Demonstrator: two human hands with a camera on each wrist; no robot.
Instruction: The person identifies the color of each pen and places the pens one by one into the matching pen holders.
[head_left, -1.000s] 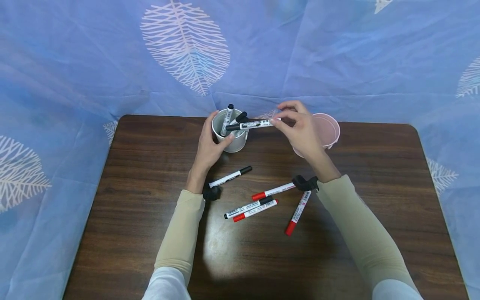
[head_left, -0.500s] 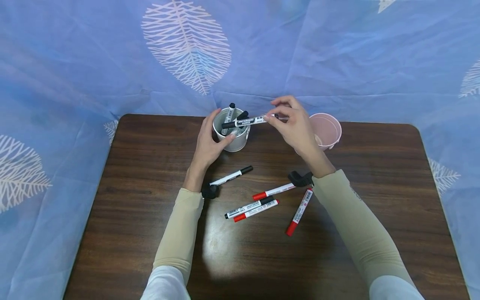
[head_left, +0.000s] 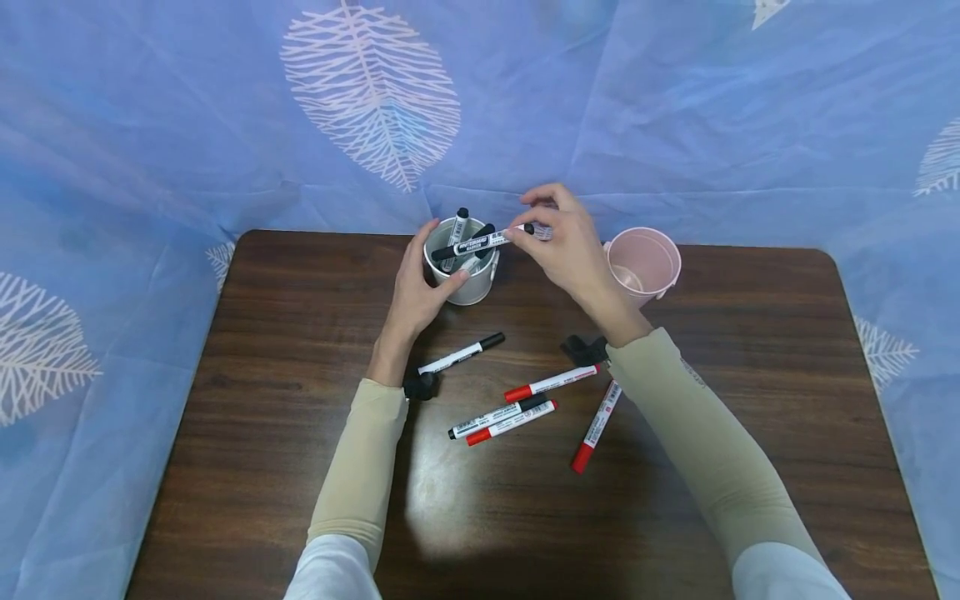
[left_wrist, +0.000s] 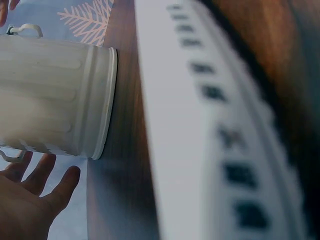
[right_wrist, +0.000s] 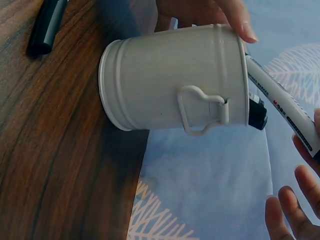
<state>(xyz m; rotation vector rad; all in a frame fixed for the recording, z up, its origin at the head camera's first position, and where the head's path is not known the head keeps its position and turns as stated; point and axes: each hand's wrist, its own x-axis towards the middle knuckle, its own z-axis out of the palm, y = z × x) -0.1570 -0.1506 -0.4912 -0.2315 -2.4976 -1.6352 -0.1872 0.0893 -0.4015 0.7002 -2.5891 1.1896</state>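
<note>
Cloth (head_left: 645, 108) backed the table's (head_left: 285, 350) far edge, where my left hand (head_left: 417, 292) gripped a bucket (head_left: 474, 291). My right hand (head_left: 568, 252) pinched a marker (head_left: 477, 244) — over it.

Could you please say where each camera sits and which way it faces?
Head: on the head, facing forward and down at the table, white bucket and pink bucket; left hand, right hand and sleeves show.
Left wrist: on that wrist, facing the white bucket; left hand lower left, right hand partly, upper left.
Right wrist: on that wrist, facing the white bucket and held whiteboard marker; right hand at right, left hand at top.
Both wrist views share the white bucket, shown sideways.
</note>
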